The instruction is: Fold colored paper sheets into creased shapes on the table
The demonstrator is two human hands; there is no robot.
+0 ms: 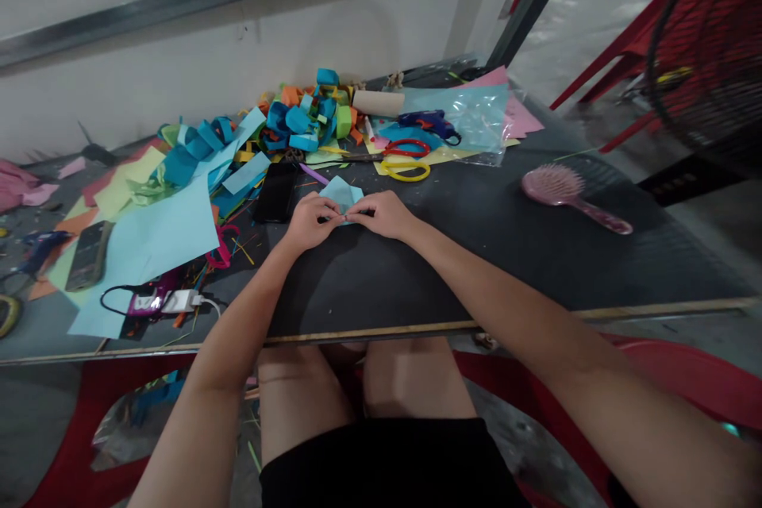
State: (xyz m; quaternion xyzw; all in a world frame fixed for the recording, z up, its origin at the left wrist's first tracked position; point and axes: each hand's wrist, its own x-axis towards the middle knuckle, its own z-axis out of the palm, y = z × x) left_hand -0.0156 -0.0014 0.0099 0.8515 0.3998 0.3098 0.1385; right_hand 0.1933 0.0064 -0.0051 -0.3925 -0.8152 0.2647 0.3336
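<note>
A small piece of light blue paper (342, 191) lies on the dark table, its near edge pinched between my two hands. My left hand (313, 221) is closed on the left part of that edge, thumb and fingertips together. From the other side my right hand (384, 214) grips the same paper, its fingertips almost meeting those of the left. A fold seems to run along the near edge, though the fingers partly cover it. Just left of my left hand is a black phone (275, 192), and a purple pen-like stick (313, 174) lies behind the paper.
Behind are a heap of curled paper strips (301, 121), a cardboard tube (379, 103), a blue glue gun (429, 125), and red (406, 148) and yellow-handled scissors (406, 170). Blue sheets (160, 234) and a power plug (180, 302) lie left. A pink hairbrush (553, 184) sits right, near a fan (708, 55).
</note>
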